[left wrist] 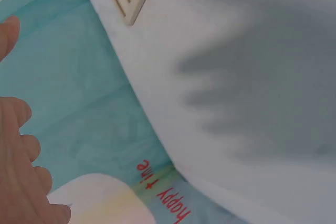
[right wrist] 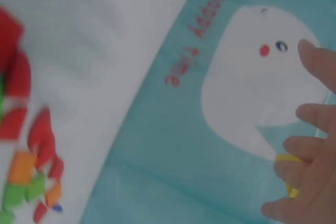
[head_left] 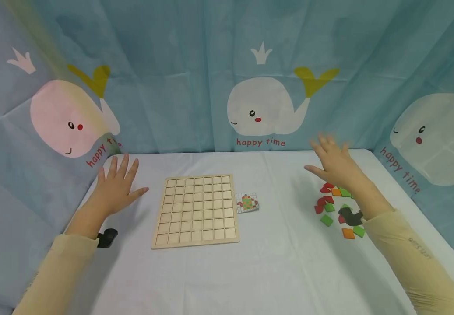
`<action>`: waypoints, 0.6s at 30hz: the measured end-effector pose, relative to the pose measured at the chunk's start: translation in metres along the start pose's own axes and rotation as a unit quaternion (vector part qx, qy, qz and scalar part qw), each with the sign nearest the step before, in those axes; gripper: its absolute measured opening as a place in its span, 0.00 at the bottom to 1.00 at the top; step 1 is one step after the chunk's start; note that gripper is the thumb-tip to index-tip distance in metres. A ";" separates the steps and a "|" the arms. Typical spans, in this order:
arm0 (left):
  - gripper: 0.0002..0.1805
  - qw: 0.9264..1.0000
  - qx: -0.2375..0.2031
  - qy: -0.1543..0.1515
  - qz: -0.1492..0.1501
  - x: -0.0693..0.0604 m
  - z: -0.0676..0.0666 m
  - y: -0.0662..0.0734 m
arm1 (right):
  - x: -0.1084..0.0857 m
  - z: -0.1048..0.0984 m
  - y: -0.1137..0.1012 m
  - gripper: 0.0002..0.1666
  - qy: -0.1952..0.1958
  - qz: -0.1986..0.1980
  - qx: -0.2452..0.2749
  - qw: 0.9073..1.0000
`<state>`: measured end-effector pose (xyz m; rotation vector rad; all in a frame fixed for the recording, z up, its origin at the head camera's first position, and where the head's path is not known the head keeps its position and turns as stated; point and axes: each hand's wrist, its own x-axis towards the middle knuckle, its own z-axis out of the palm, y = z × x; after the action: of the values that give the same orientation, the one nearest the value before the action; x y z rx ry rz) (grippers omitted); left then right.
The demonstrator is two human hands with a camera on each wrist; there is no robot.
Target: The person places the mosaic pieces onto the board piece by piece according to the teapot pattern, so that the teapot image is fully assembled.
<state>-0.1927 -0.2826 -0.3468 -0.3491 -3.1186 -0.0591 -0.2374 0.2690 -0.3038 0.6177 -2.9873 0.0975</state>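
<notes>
L hand [head_left: 113, 189], R hand [head_left: 336, 162] hovered, fingers spread, nr sq. pale-wood gridboard [head_left: 198, 209], flat red/green/orange tiles [head_left: 348, 233], white-clothed tbl. [head_left: 274, 271], teal whale-print curtain [head_left: 171, 105].

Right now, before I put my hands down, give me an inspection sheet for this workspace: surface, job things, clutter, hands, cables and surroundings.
Surface: white cloth, lightly creased.
Job's things: wooden grid board, no tiles in its squares; small picture card just right of it; loose red, green and orange tiles farther right, partly hidden by the right arm.
Clutter: nothing seen.
Left hand: raised, fingers spread, holding nothing.
Right hand: raised, holding nothing, fingertips blurred.
Cables: nothing seen.
Surroundings: blue-green curtain printed with whales.
</notes>
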 end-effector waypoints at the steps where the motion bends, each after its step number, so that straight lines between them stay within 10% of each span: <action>1: 0.49 1.000 -0.007 -0.004 -0.002 -0.001 0.005 0.001 | -0.001 0.003 -0.002 0.47 0.005 -0.006 0.007 1.000; 10: 0.48 0.999 -0.036 -0.010 0.024 -0.014 0.043 0.019 | -0.009 0.043 -0.033 0.36 0.087 -0.064 0.072 0.992; 18: 0.46 0.996 -0.071 -0.024 0.051 -0.025 0.063 0.033 | -0.011 0.072 -0.065 0.33 0.067 -0.072 0.119 0.988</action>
<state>-0.1611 -0.2531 -0.4089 -0.5180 -3.1461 -0.2777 -0.2067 0.2085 -0.3740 0.8140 -2.8113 0.4723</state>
